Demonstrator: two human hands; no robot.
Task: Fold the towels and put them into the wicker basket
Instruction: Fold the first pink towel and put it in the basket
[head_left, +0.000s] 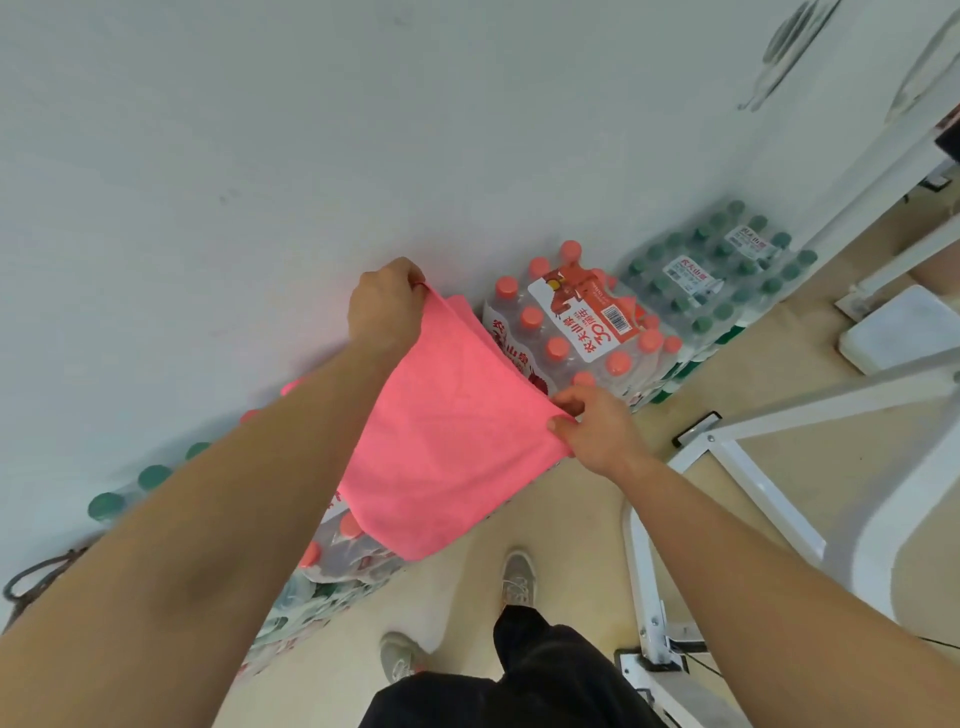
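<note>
Your right hand (597, 428), nearer you, and left hand (384, 309), farther out, each pinch a top corner of the pink towel (441, 447) stretched between them.

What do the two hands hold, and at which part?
One pink soft cloth towel, hanging in the air: the left hand pinches one upper corner, the right hand pinches the other upper corner.

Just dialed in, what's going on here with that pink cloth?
A standing person holds a pink towel up in the air, stretched between both hands. The left hand pinches one top corner and the right hand pinches the other. The towel hangs in front of packs of water bottles stacked along the wall. No wicker basket is in view.
</note>
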